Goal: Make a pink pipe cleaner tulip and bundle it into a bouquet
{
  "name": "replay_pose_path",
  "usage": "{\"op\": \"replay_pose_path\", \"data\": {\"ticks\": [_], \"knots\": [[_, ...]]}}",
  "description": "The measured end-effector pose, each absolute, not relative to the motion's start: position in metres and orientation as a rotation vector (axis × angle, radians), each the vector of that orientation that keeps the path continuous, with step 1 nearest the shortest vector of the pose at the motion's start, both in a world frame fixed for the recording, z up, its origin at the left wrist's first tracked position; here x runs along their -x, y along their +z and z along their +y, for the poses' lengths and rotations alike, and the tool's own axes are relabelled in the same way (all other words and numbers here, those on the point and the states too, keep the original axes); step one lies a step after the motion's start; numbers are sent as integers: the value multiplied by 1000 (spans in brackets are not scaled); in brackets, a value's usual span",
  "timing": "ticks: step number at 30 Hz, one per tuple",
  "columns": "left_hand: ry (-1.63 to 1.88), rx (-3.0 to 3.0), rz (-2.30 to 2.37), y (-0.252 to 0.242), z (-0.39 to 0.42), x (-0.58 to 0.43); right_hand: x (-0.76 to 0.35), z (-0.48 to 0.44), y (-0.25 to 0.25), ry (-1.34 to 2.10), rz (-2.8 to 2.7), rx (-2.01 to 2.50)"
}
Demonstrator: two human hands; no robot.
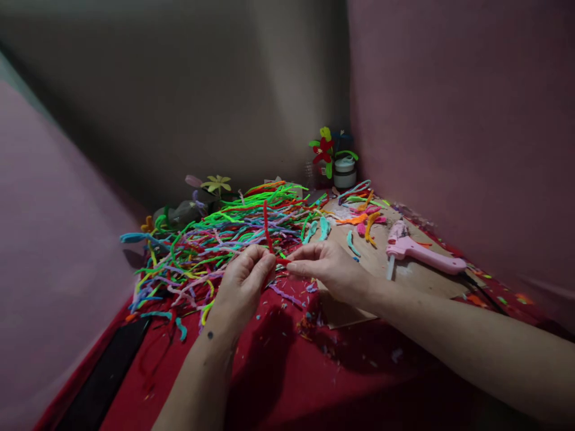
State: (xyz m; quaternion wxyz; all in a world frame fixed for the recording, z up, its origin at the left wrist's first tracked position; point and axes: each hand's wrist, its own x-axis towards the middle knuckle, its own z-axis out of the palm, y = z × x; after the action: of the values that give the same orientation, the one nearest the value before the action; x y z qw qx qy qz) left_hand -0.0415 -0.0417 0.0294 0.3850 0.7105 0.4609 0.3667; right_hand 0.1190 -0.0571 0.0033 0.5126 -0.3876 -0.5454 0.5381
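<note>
Between my two hands is a red pipe cleaner [266, 224], bent so that one part stands upright and another runs sideways. My left hand [247, 278] pinches it at the bend between thumb and forefinger. The sideways end lies in the pinched fingertips of my right hand [330, 269]. Both hands are raised over the red cloth, just in front of a heap of many-coloured pipe cleaners [224, 239]. The palm-side fingers of both hands are partly hidden.
A pink glue gun [422, 254] rests on a brown board [435, 287] at the right, among cut pipe-cleaner pieces [371, 227]. Fuzzy flowers [322, 149] and a small jar [345, 173] stand at the back. A black strip [108, 371] lies at left on red cloth [269, 389] strewn with scraps.
</note>
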Motion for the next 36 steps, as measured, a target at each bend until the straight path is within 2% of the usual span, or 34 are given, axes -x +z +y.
{"op": "replay_pose_path", "data": {"ticks": [5,11,13,18,21,23,26,32,36], "knots": [[973,-1802,1213,32,-45,38,-120,-55,3,1320,-1257,1017],[841,-2035,1275,31,-43,45,-122,-56,1,1004,-1574,1111],[775,-2015,1253,32,-42,48,-123,-57,2,804,-1658,1026],[703,-2048,1164,35,-47,45,-125,-62,5,8,-1911,731],[705,-1998,1164,34,-49,44,-125,-61,3,-112,-1991,824],[743,-1950,1193,33,-48,44,-125,-59,2,-37,-1977,894],[767,-1922,1205,31,-46,45,-124,-57,2,256,-1892,959],[782,-1938,1203,32,-46,46,-124,-57,8,1181,-1627,961],[787,-2018,1206,31,-46,45,-124,-56,10,1429,-1465,927]]}}
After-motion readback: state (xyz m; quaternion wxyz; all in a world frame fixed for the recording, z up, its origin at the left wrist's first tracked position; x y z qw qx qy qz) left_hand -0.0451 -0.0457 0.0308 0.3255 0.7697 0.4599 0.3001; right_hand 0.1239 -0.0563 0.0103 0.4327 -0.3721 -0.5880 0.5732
